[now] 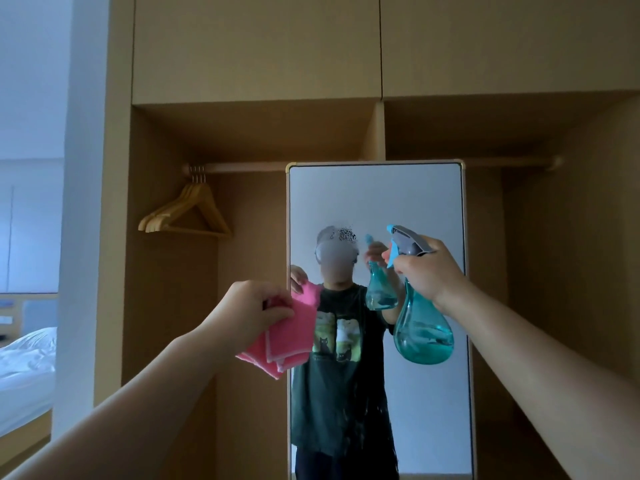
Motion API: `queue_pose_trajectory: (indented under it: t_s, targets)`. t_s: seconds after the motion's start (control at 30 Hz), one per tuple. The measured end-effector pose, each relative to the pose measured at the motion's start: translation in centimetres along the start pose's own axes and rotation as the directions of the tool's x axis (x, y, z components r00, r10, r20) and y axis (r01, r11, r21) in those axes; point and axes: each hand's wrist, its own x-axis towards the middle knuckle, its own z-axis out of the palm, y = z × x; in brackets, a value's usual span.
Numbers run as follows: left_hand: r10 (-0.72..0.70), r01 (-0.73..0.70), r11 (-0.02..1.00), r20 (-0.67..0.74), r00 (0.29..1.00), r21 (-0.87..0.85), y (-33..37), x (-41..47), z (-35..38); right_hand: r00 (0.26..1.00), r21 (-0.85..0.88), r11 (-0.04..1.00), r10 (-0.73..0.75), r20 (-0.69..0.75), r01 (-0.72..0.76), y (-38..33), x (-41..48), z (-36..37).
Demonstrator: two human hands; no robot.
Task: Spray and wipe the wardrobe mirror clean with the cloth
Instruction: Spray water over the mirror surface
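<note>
Left hand: my left hand [249, 308] is raised before the mirror's left edge, the fingers clenched on the cloth with the thumb on top.
Cloth: the cloth [292, 336] is pink and folded. It hangs below my grip, and its right side overlaps the left edge of the mirror frame. I cannot tell whether it touches the glass.
Right hand: my right hand [429, 271] is up near the mirror's right edge, fingers wrapped round the bottle's neck just under the grey spray head.
Bottle: the bottle [424, 341] is clear teal and hangs upright from my grip, with liquid in its round lower part. Its nozzle points towards the glass.
Mirror: the mirror [415, 195] is tall and thin-framed, standing upright in the open bay of the wardrobe [256, 46]. Its top edge covers part of the rail [242, 167].
Spray: a patch of droplets [346, 234] sits on the upper glass, left of the nozzle.
In the way: my two forearms, the cloth and the bottle cover parts of the lower glass.
Reflection: a person holding the cloth and the bottle.
Around: wooden hangers [188, 209] hang at the rail's left end, well left of the mirror. A bed [24, 358] with white sheets lies past the wardrobe's left side.
</note>
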Motion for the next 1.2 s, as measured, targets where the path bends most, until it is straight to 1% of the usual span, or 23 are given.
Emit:
queue_pose_trajectory:
  t_s: [0.1, 0.23, 0.37, 0.43, 0.57, 0.63, 0.8, 1.03, 1.2]
  targets:
    - [-0.014, 0.015, 0.999, 0.023, 1.000, -0.038, 0.5, -0.1, 0.3, 1.000, 0.007, 1.000, 0.023, -0.021, -0.022, 0.1, -0.5, -1.0]
    - [-0.008, 0.010, 0.999, 0.042, 0.999, -0.030, 1.1, 0.1, 0.9, 0.998, -0.039, 0.998, 0.046, -0.046, -0.047, 0.6, -0.7, -2.4]
    - [0.022, -0.022, 1.000, 0.010, 1.000, -0.010, 1.7, 0.2, 1.4, 0.993, -0.080, 0.991, 0.098, -0.066, -0.103, 0.7, -1.0, -3.7]
    - [0.031, -0.031, 1.000, -0.003, 1.000, -0.006, 2.0, 0.3, 1.6, 0.992, -0.083, 0.992, 0.092, -0.082, -0.099, 0.8, -1.0, -4.1]
    - [0.043, -0.043, 0.999, -0.008, 0.999, 0.003, 2.4, 0.4, 1.8, 0.990, -0.163, 0.983, 0.063, -0.124, -0.082, 1.5, -1.0, -4.7]
    - [0.046, -0.046, 0.999, -0.010, 0.999, -0.010, 2.6, 0.4, 1.8, 0.987, -0.166, 0.983, 0.058, -0.152, -0.083, 1.9, -1.0, -5.1]
    - [0.041, -0.041, 0.999, -0.013, 0.999, -0.012, 2.8, 0.4, 2.0, 0.974, -0.105, 0.987, 0.099, -0.206, -0.123, 2.3, -0.6, -6.3]
    - [0.037, -0.037, 0.999, -0.015, 0.999, 0.008, 3.4, 0.6, 2.1, 0.961, -0.170, 0.975, 0.094, -0.260, -0.141, 2.4, -0.6, -8.3]
    - [0.033, -0.032, 0.999, -0.006, 0.999, 0.011, 3.9, 0.6, 2.3, 0.965, -0.192, 0.971, 0.093, -0.244, -0.143, 2.8, -0.9, -9.4]
